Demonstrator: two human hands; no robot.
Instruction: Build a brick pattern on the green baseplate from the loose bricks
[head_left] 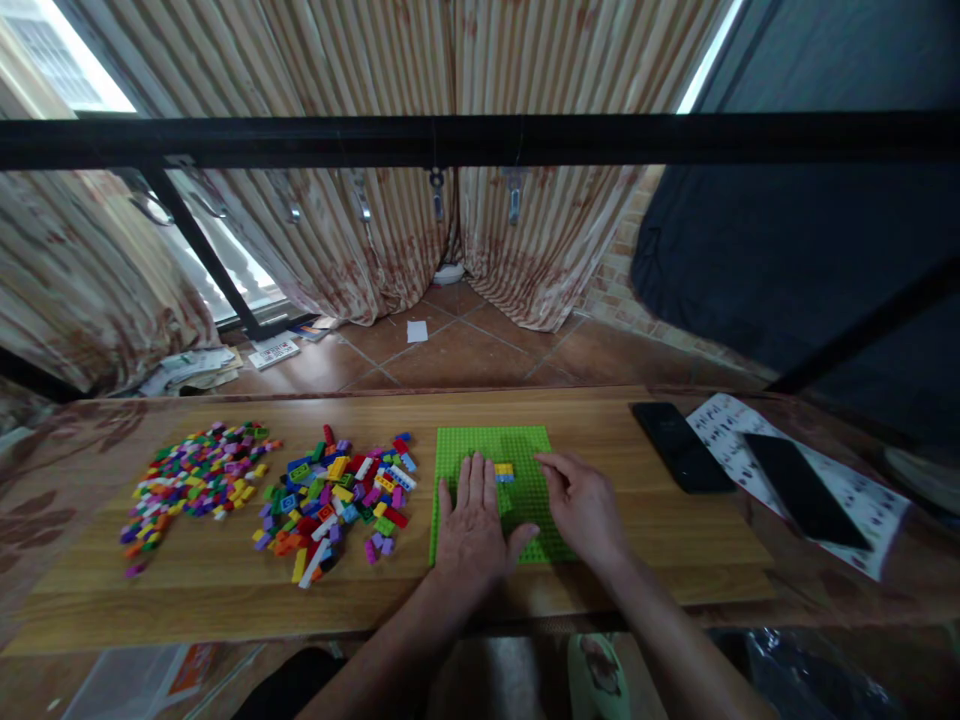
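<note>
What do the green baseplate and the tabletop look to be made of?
Green baseplate: likely moulded plastic, matte, a regular stud grid shows. Tabletop: wood or wood-look laminate, smooth, slight sheen; grain streaks run lengthwise, but which is unclear.

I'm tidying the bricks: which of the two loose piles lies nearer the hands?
The pile just left of the green baseplate, on which the left hand rests flat. The other pile lies farther left, beyond it.

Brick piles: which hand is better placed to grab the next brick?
Probably left: the left hand lies on the left of the baseplate, beside the nearer pile; the right hand rests farther right.
</note>
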